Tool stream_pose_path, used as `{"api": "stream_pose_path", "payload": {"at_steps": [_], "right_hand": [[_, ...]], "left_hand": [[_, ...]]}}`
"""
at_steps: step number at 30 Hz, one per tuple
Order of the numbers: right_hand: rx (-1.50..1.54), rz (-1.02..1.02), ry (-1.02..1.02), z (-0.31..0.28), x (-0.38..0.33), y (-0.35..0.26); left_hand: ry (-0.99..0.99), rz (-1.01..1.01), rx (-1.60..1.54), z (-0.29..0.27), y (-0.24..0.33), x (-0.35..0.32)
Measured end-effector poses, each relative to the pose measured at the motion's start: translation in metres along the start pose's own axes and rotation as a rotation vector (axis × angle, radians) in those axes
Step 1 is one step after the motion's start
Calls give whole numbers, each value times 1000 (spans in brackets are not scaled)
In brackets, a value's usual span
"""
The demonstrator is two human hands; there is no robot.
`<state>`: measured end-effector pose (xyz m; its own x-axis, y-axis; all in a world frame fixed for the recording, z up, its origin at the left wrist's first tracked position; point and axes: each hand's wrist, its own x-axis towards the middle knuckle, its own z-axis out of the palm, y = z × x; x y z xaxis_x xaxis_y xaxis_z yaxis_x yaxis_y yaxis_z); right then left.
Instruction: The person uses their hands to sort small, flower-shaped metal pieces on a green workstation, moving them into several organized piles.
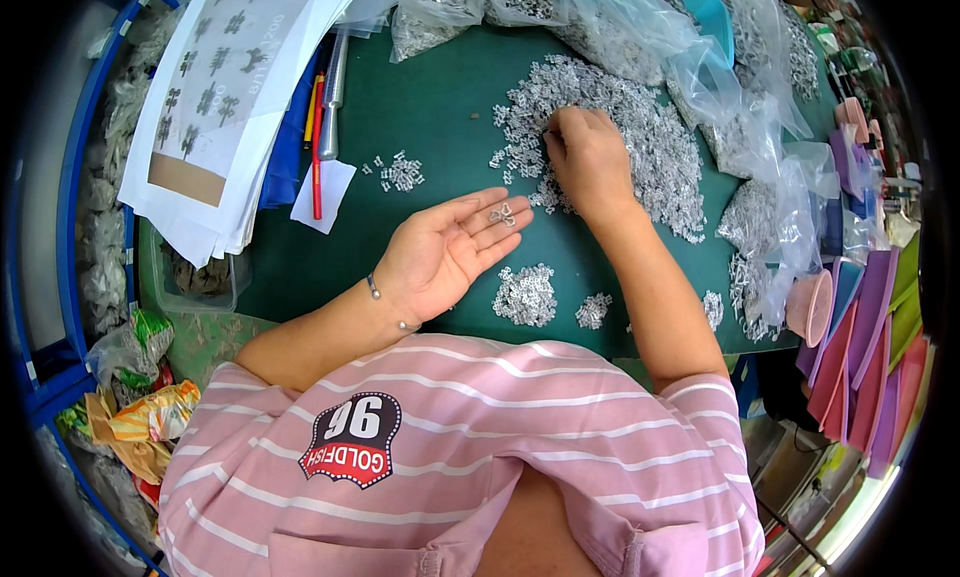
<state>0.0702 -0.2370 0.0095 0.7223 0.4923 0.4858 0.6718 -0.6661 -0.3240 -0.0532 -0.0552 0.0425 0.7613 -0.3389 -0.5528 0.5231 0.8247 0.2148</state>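
Observation:
My left hand (440, 257) is held palm up over the green table, fingers stretched out. A few small silvery metal pieces (503, 215) lie loose on its fingers. Above a wide heap of similar small metal pieces (660, 157), my right hand (592, 162) is bent with thumb and fingertips pinched together at the heap's left part. Whatever is between those fingertips is too small to make out. Between the forearms sit a small pile of metal pieces (524, 295) and a smaller pile (593, 311). Another little pile (402, 172) lies beyond the left hand.
Clear plastic bags of metal pieces (437, 12) line the table's far and right edges, near a blue tray (706, 12). Printed sheets (225, 77) cover the left side, beside a red pen (317, 157). A plastic tub (205, 277) stands left; colourful bins (860, 347) stand right.

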Motion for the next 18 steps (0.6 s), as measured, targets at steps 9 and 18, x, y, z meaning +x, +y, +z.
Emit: {"api": "stream_pose_path", "payload": {"at_steps": [9,18], "right_hand": [[512,545,-52,-15,6,-12],[1279,695,-133,-40,-5,-32]], "left_hand": [[28,40,11,3,2,-2],[-62,30,-26,1,0,6]]}}
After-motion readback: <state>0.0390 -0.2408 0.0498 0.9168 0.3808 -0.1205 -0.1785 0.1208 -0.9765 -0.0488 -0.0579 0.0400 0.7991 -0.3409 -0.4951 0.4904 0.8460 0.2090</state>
